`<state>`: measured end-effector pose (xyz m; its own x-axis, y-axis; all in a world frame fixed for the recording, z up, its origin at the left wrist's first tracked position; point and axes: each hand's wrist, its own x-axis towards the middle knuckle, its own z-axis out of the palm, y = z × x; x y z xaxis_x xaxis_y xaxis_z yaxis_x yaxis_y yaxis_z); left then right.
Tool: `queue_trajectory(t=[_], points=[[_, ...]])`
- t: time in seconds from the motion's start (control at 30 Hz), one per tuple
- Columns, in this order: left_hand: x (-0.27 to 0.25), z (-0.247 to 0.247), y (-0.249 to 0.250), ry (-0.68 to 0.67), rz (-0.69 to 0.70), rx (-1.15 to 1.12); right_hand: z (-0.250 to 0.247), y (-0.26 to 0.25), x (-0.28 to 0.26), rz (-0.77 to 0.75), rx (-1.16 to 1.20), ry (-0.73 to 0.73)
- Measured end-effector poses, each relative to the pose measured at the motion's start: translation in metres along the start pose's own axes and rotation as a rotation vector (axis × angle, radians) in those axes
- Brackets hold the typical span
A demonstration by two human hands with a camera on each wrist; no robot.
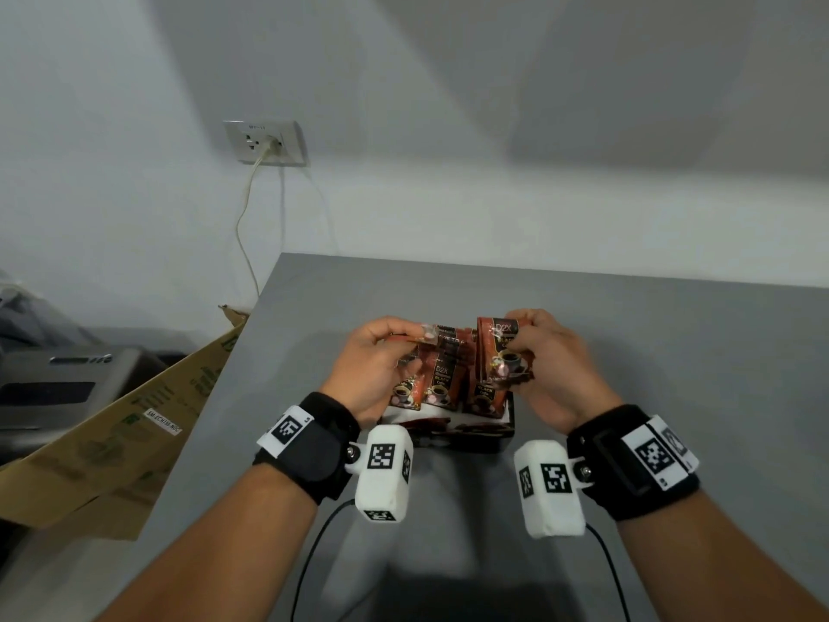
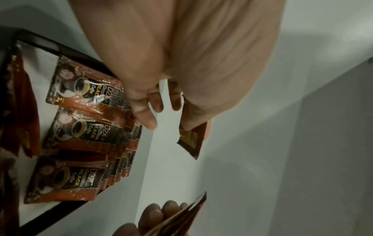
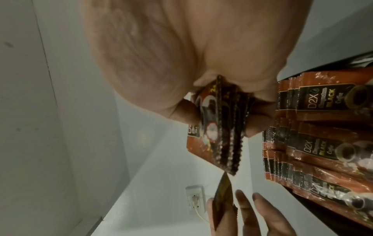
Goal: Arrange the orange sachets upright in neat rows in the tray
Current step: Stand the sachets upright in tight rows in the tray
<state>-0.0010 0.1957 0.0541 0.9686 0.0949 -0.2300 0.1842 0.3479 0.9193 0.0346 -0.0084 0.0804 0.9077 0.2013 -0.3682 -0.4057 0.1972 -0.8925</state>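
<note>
Left hand (image 1: 374, 361) pinches one sachet (image 2: 191, 140) between thumb and fingers (image 2: 145, 111); right hand (image 1: 549, 356) grips a small stack (image 1: 502, 352). Tray (image 1: 448, 435) with upright rows (image 1: 442, 379) sits just below both on the counter (image 1: 673, 352). Slot the single in vertically, print forward, flush with its row.

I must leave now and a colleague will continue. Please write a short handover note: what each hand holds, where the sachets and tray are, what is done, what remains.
Left hand: pinches one orange sachet above the tray's left side.
Right hand: grips a small stack of sachets above the tray's right side.
Tray: dark, on the grey table, near the front edge.
Done: three rows of sachets stand upright in the tray, faces toward the person.
Left: place the single sachet and the held stack into the rows, then straighten them. How much room remains, the pictures do not show.
</note>
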Motion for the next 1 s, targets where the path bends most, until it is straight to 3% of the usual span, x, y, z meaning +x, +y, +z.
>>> queue_trajectory(t=[0.23,0.37,0.5,0.6,0.8,1.0], points=[[-0.001,-0.003,-0.001,-0.081,-0.028,-0.226,-0.003,0.001,-0.001,-0.057,0.029,-0.014],[0.003,-0.002,0.002,-0.048,-0.015,0.054,-0.004,0.001,-0.001,-0.139,-0.008,-0.052],[0.007,0.0,0.0,-0.024,-0.007,0.072,-0.001,-0.004,-0.003,-0.193,-0.022,-0.118],[0.007,0.007,0.0,-0.037,-0.018,0.041,0.005,-0.003,-0.005,-0.22,-0.137,-0.144],[-0.005,0.018,0.005,-0.174,-0.175,-0.303,0.017,0.009,-0.01,-0.315,-0.332,-0.111],[-0.01,0.031,0.003,-0.135,-0.183,-0.249,0.031,0.015,-0.012,-0.5,-0.675,-0.049]])
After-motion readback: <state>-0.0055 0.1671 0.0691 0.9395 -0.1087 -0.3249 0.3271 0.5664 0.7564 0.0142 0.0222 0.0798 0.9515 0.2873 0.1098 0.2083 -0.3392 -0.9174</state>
